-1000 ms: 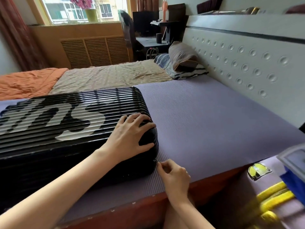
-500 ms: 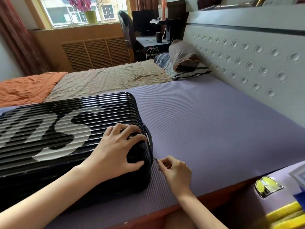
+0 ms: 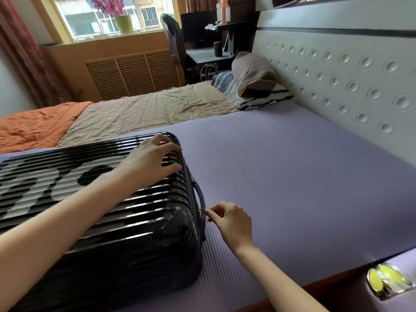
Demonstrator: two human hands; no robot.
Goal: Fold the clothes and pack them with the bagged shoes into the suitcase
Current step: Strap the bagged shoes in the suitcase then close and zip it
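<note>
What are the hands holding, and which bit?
The right hand pinches the zipper pull at the suitcase edge. The left hand rests on top, holding nothing.

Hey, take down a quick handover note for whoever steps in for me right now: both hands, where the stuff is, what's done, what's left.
Left hand: rests on top of the suitcase near its far right corner, fingers spread, holding nothing.
Right hand: pinches the zipper pull at the suitcase's right end, just below the handle.
Suitcase: lid down, lying flat on the purple mat.
Clothes and bagged shoes: not in view, so packing cannot be confirmed.
Left: probably run the zipper round, then check what is inside.
</note>
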